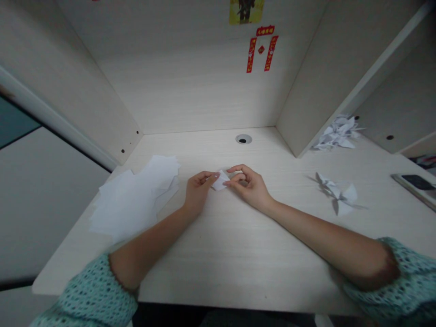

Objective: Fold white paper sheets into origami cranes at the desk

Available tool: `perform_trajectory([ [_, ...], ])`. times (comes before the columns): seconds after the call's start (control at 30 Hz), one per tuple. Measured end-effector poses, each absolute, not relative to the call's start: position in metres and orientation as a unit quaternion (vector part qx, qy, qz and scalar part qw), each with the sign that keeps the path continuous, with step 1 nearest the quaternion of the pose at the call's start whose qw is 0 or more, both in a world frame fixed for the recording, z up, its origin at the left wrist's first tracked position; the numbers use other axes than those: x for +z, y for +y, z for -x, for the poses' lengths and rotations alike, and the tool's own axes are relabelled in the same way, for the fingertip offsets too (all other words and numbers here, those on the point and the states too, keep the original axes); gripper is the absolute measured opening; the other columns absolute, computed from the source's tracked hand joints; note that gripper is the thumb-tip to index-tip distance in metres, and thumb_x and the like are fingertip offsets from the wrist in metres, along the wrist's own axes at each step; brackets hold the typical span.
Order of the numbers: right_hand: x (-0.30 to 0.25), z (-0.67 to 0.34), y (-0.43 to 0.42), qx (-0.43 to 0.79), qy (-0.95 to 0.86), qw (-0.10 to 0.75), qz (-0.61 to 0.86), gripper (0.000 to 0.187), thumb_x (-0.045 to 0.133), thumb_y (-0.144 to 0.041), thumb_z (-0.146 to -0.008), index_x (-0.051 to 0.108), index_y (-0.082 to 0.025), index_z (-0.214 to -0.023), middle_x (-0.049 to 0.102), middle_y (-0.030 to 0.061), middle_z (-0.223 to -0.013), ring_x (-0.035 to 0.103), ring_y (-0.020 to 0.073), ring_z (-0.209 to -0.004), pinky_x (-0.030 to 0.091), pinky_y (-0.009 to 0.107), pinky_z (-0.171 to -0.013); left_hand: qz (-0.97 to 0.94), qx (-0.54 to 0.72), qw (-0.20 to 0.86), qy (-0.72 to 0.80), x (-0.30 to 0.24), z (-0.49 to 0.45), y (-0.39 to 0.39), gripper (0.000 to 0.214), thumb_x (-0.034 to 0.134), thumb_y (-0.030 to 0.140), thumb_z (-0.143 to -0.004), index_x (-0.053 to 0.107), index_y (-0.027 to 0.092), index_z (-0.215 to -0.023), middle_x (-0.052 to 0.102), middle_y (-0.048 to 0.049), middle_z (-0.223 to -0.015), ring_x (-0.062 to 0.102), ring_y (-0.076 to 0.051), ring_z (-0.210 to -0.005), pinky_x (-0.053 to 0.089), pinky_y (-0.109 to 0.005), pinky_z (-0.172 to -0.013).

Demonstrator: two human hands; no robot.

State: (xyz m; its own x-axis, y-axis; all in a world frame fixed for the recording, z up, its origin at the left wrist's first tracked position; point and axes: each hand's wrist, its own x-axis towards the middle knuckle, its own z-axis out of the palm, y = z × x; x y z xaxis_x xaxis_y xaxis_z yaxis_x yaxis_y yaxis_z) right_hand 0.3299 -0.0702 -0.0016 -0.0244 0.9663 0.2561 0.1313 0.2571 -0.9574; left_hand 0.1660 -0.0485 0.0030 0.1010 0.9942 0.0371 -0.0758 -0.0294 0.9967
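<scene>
A small folded piece of white paper (pixel 221 180) is held between my two hands, just above or on the desk. My left hand (pixel 198 190) pinches its left side between thumb and fingers. On the other side, the thumb and a finger of my right hand (pixel 250 185) grip the right corner, with the index finger arched above. The lower edge of the paper shows between the hands; its exact folds are too small to make out.
Loose white paper sheets (pixel 132 195) lie in a spread pile at the left. Folded paper pieces (pixel 339 193) rest at the right, with a larger heap of them (pixel 340 131) behind. A phone (pixel 417 186) lies at the far right. A cable hole (pixel 244 139) sits near the back panel.
</scene>
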Motion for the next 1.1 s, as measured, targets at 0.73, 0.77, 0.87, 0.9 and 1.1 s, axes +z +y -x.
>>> perform_trajectory([
  [0.73, -0.007, -0.332, -0.058, 0.412, -0.527, 0.608, 0.428, 0.017, 0.073, -0.031, -0.069, 0.075, -0.023, -0.084, 0.074, 0.0041, -0.085, 0.067, 0.0185, -0.077, 0.052, 0.034, -0.077, -0.652, 0.507, 0.325, 0.461, 0.006, -0.16, -0.052, 0.035, 0.068, 0.029, -0.075, 0.066, 0.03, -0.109, 0.054, 0.0003, -0.084, 0.05, -0.011, -0.072, 0.043, -0.024, -0.069],
  [0.77, -0.007, -0.333, -0.058, 0.412, -0.529, 0.606, 0.428, 0.016, 0.073, -0.031, -0.069, 0.075, -0.023, -0.083, 0.074, 0.0041, -0.085, 0.067, 0.0186, -0.077, 0.052, 0.034, -0.077, -0.658, 0.504, 0.322, 0.458, 0.007, -0.16, -0.053, 0.035, 0.068, 0.028, -0.075, 0.065, 0.03, -0.11, 0.055, 0.0004, -0.082, 0.051, -0.011, -0.072, 0.043, -0.024, -0.07],
  [0.87, -0.006, -0.333, -0.059, 0.417, -0.53, 0.6, 0.43, 0.015, 0.073, -0.031, -0.069, 0.075, -0.023, -0.082, 0.074, 0.0042, -0.084, 0.067, 0.0189, -0.077, 0.052, 0.034, -0.077, -0.67, 0.489, 0.345, 0.44, 0.009, -0.161, -0.055, 0.03, 0.066, 0.025, -0.075, 0.068, 0.027, -0.105, 0.063, -0.0007, -0.085, 0.056, -0.013, -0.077, 0.044, -0.026, -0.074],
  [0.9, -0.005, -0.333, -0.06, 0.419, -0.529, 0.599, 0.431, 0.015, 0.074, -0.031, -0.068, 0.076, -0.024, -0.082, 0.075, 0.0042, -0.084, 0.068, 0.019, -0.077, 0.052, 0.034, -0.077, -0.672, 0.485, 0.351, 0.435, 0.01, -0.161, -0.056, 0.026, 0.066, 0.025, -0.076, 0.069, 0.026, -0.102, 0.065, -0.0013, -0.088, 0.058, -0.014, -0.08, 0.045, -0.026, -0.076],
  [1.1, -0.004, -0.331, -0.061, 0.446, -0.523, 0.579, 0.44, 0.021, 0.077, -0.031, -0.063, 0.076, -0.025, -0.084, 0.075, 0.0036, -0.084, 0.069, 0.0206, -0.079, 0.052, 0.035, -0.079, -0.648, 0.49, 0.368, 0.452, 0.01, -0.16, -0.056, 0.018, 0.065, 0.03, -0.076, 0.073, 0.026, -0.093, 0.071, -0.0017, -0.092, 0.062, -0.016, -0.085, 0.046, -0.028, -0.077],
])
